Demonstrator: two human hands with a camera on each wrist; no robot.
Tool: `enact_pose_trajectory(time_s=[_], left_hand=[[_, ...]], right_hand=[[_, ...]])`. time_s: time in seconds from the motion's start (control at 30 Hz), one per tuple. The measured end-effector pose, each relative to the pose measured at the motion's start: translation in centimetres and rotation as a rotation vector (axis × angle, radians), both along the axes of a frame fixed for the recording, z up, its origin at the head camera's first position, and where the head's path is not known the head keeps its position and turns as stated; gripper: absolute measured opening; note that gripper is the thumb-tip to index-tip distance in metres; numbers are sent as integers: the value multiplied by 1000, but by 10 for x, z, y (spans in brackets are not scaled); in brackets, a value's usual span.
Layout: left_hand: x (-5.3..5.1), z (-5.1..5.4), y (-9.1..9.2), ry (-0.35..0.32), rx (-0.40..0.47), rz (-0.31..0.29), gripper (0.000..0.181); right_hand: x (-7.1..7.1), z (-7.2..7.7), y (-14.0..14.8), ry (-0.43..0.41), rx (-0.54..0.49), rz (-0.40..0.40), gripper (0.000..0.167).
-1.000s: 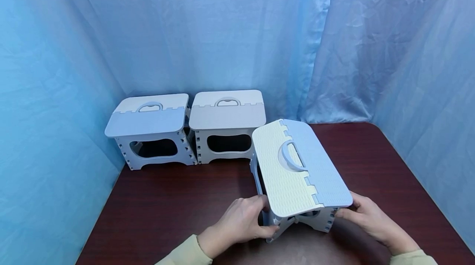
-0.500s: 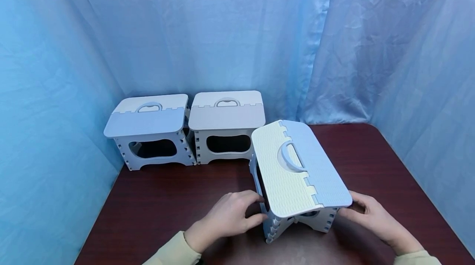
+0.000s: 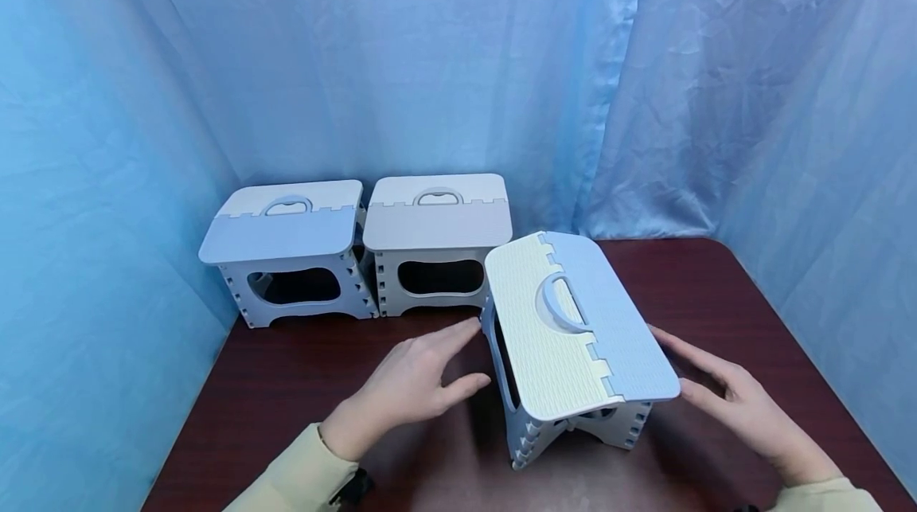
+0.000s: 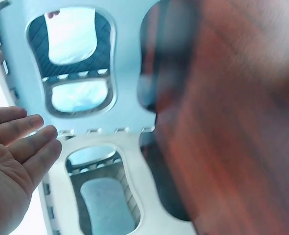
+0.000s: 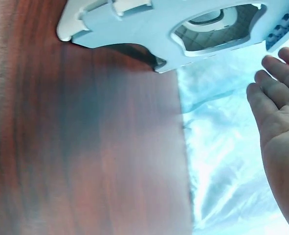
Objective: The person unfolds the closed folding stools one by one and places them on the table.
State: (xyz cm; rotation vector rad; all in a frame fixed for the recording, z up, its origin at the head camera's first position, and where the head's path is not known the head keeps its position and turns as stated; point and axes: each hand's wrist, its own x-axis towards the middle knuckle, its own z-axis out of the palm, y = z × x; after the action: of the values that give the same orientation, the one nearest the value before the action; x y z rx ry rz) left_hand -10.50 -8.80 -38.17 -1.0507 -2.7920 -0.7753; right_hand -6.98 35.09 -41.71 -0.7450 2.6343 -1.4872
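Note:
A folding step stool (image 3: pixel 548 357) with a cream and light blue top stands opened out and angled on the table, its carry handle (image 3: pixel 566 303) in the middle of the top. Left of it is my left hand (image 3: pixel 404 384), fingers extended, fingertips close to the stool's side; whether they touch cannot be told. On the other side, my right hand (image 3: pixel 741 400) has its fingertips at the edge of the blue half, fingers fairly straight. In the wrist views both the left palm (image 4: pixel 10 161) and the right palm (image 5: pixel 281 122) face the stool with nothing gripped.
Two more folding stools stand side by side at the back: a bluish one (image 3: pixel 286 237) on the left and a greyish-white one (image 3: pixel 438 227) beside it. Blue curtains (image 3: pixel 430 58) enclose the dark reddish-brown table (image 3: pixel 322 400) at the back and sides.
My left hand has let go of the stool's near left leg and moved left and farther back, fingers straightening. My right hand has loosened from the near right corner. The stool has stayed put.

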Motion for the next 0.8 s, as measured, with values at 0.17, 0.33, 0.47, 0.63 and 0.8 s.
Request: enact_pose_trajectory(time_s=[0.17, 0.33, 0.47, 0.63, 0.8], left_hand=[[-6, 15, -5, 62, 4, 4, 76], [-11, 29, -1, 79, -9, -21, 82], [-15, 38, 6, 94, -36, -56, 86], [-19, 47, 17, 103, -66, -98, 89], [-23, 52, 30, 119, -72, -135, 91]], right_hand=[[-8, 17, 0, 136, 54, 19, 68], [-14, 35, -1, 183, 98, 34, 71], [-20, 51, -6, 216, 143, 47, 74], [-26, 67, -17, 227, 205, 65, 78], [-33, 75, -30, 224, 218, 117, 84]])
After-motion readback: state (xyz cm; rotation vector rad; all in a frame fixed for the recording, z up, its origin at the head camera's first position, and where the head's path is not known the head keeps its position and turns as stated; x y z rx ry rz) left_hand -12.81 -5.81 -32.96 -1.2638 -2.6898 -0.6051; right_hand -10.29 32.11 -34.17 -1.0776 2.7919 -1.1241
